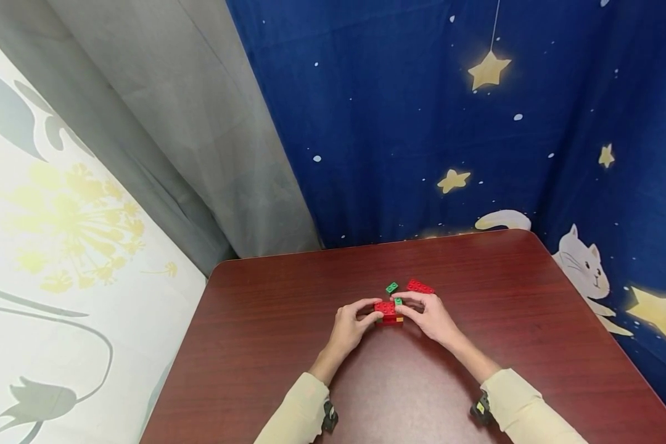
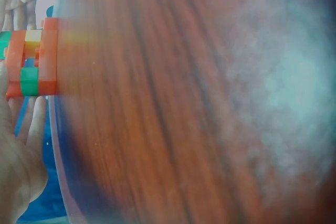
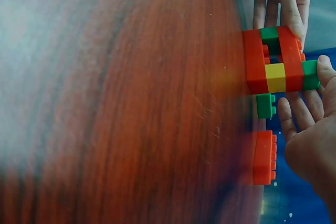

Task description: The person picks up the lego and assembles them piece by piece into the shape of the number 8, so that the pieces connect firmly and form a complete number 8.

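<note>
A block build of toy bricks stands on the table, with a lower red brick [image 3: 255, 61], a green brick [image 3: 269, 36] and a yellow brick [image 3: 275, 78] as spacers, and an upper red brick [image 1: 385, 308]. My left hand [image 1: 346, 328] grips the build's left end between thumb and fingers. At the right end, my right hand [image 1: 431, 318] pinches a small green brick [image 3: 310, 75] between thumb and fingers. This brick sits against the upper red brick's studded side. In the left wrist view, part of the build is cut off by the frame edge.
Behind the build lie a loose green brick [image 1: 391, 287] and a loose red brick [image 1: 420, 286], the red one farther right. The dark red wooden table [image 1: 277, 296] has its far edge in front of a blue star-patterned curtain [image 1: 399, 123].
</note>
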`<state>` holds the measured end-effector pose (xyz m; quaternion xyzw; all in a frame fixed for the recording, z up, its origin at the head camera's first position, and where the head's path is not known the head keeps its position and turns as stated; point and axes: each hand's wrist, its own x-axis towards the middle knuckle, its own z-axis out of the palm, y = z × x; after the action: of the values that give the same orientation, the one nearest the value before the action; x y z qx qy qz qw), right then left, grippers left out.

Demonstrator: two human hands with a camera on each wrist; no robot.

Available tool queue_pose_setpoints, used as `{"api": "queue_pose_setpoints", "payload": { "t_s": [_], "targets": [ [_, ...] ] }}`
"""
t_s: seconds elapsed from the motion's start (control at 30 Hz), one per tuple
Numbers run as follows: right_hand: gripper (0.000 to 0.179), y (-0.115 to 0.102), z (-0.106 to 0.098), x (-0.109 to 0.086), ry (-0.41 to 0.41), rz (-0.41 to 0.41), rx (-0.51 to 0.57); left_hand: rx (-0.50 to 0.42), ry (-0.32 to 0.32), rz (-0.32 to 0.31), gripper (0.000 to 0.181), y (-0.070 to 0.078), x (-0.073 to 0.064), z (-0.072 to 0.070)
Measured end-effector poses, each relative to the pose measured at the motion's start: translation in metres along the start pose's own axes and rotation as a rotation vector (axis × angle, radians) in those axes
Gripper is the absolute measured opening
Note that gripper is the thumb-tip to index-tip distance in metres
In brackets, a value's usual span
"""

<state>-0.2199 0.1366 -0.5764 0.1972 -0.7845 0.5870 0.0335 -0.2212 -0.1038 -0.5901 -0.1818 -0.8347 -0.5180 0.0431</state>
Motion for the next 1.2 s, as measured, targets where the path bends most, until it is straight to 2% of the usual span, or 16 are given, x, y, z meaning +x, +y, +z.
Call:
{"api": "queue_pose_setpoints", "payload": {
  "t_s": [0.17,0.37,0.77,0.9,1.07,1.2],
  "targets": [
    [0.032,-0.002,-0.001,0.0,-0.013,0.0,-0.007,0.0,0.002,0.008,0.036,0.001,-0.001,0.0],
    [0.032,-0.007,-0.004,0.003,-0.026,0.022,-0.072,0.003,0.011,0.001,0.035,0.001,-0.002,0.0],
    [0.031,-0.003,0.001,0.0,0.023,-0.066,-0.116,-0.014,0.006,0.006,0.035,0.002,-0.002,-0.001],
    [0.031,-0.002,0.0,0.001,0.018,-0.062,-0.115,-0.023,0.001,0.013,0.036,0.002,-0.001,-0.001],
    [0.034,-0.002,0.0,-0.001,0.003,-0.02,-0.086,-0.044,-0.031,0.013,0.038,0.002,0.0,-0.003],
    [0.035,-0.004,0.001,-0.002,0.003,-0.004,-0.056,-0.052,-0.086,-0.017,0.031,-0.001,0.004,-0.011]
  ]
}}
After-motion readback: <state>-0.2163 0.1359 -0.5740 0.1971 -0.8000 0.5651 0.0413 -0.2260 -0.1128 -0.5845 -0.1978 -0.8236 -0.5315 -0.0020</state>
